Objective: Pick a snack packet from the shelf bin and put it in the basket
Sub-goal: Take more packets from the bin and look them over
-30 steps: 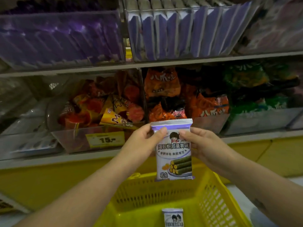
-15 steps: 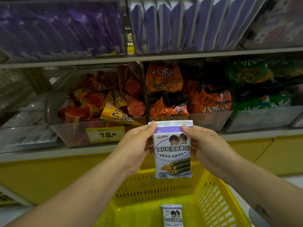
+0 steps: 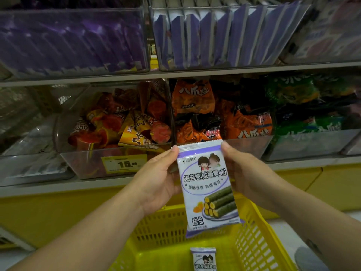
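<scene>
Fingers of left hand and right hand pinch the snack packet above a yellow basket holding another packet.

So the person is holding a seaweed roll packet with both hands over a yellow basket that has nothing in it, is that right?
Not quite: the yellow basket is not empty. The head view shows a matching packet already lying on its floor. The rest holds: the left hand and right hand both hold the seaweed roll packet over it.
</scene>
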`<state>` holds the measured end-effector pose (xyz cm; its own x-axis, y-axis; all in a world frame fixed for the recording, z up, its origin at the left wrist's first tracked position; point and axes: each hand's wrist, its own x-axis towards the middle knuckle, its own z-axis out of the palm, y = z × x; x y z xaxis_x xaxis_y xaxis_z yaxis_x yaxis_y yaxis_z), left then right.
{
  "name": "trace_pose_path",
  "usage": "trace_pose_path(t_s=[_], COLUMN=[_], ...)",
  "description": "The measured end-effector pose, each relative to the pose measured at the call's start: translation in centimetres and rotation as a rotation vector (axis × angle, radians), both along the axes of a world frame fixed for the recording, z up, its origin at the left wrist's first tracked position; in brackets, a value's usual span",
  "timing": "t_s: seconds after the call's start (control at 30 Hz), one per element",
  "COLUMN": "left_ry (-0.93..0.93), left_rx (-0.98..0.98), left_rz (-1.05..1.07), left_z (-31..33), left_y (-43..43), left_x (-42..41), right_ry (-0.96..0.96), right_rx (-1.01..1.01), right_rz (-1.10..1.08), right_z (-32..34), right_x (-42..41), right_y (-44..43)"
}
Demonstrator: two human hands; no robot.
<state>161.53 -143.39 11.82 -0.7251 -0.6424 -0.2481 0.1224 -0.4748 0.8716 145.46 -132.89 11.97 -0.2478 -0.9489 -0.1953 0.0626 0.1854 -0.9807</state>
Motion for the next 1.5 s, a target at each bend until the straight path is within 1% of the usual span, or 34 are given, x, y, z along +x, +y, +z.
trace_pose_path(t_s=[0.07, 0.13, 0.2, 0.23, 0.3, 0.4, 0.7, 0.77, 0.8, 0.83, 0.87, 0.93, 0.97, 1.0, 1.07, 1.13, 1.2, 1.27, 1.33, 1.4, 1.5], left_ry=[0.003, 0.015, 0.019, 0.003, -0.048, -0.063, -0.004, 0.006, 0.004, 0.002, -0.017, -0.051, -0.017, 0.022, 0.051, 0.054, 0.074, 0.111, 0.144, 0.147, 0.138], left_rx=[0.034, 0.062, 0.053, 0.031, -0.014, -0.001, 0.088, 0.071, 0.033, -0.054, -0.203, -0.558, -0.661, -0.699, -0.654, -0.572, -0.509, -0.411, -0.333, -0.296, -0.294], left_rz=[0.029, 0.059, 0.043, 0.003, -0.132, -0.292, -0.392, -0.394, -0.363, -0.293, -0.168, 0.129, 0.168, 0.147, 0.049, -0.015, -0.042, -0.033, -0.083, -0.160, -0.163], left_z=[0.1, 0.3, 0.3, 0.3, 0.3, 0.3, 0.3, 0.4, 0.4, 0.2, 0.0, -0.1, -0.1, -0.2, -0.4, -0.4, -0.2, -0.1, -0.3, -0.3, -0.6], left_y=[-0.5, -0.9, -1.1, -1.1, -0.9, -0.3, -0.5, -0.5, -0.4, -0.2, 0.0, 0.8, 1.1, 1.6, 2.3, 2.5, 2.5, 2.4, 2.1, 2.0, 1.9], left_x=[0.2, 0.2, 0.4, 0.5, 0.9, 1.2, 1.4, 1.4, 1.2, 0.9, 0.7, 0.2, 0.0, -0.2, -0.3, -0.3, -0.2, -0.2, -0.1, -0.1, -0.2], right_ry=[-0.032, -0.115, -0.185, -0.219, -0.275, -0.335, -0.513, -0.530, -0.526, -0.492, -0.412, -0.134, -0.004, 0.078, 0.122, 0.131, 0.168, 0.156, 0.104, 0.061, 0.113], right_rx=[0.100, 0.130, 0.120, 0.112, 0.087, 0.068, 0.098, 0.085, 0.064, 0.030, -0.015, -0.104, -0.144, -0.183, -0.242, -0.229, -0.209, -0.249, -0.290, -0.314, -0.338], right_rz=[0.239, 0.302, 0.257, 0.220, 0.149, 0.095, 0.150, 0.168, 0.167, 0.159, 0.145, 0.083, 0.048, 0.033, 0.065, 0.107, 0.097, 0.025, -0.103, -0.192, -0.204], right_z=[0.2, 0.1, 0.1, 0.1, 0.3, 0.8, 1.6, 1.7, 1.7, 1.7, 1.6, 1.4, 1.3, 1.3, 1.2, 0.9, 0.6, 0.5, 0.7, 1.1, 1.3], right_x=[0.0, 0.1, 0.4, 0.5, 0.6, 0.8, 0.5, 0.4, 0.4, 0.4, 0.5, 0.9, 1.2, 1.5, 2.2, 2.8, 3.1, 2.9, 2.3, 1.7, 1.1], right_y=[0.5, 0.8, 0.8, 0.7, 0.7, 0.7, 1.0, 1.0, 1.0, 1.0, 0.9, 0.8, 0.8, 0.8, 0.9, 0.9, 0.9, 0.6, 0.4, 0.4, 0.6])
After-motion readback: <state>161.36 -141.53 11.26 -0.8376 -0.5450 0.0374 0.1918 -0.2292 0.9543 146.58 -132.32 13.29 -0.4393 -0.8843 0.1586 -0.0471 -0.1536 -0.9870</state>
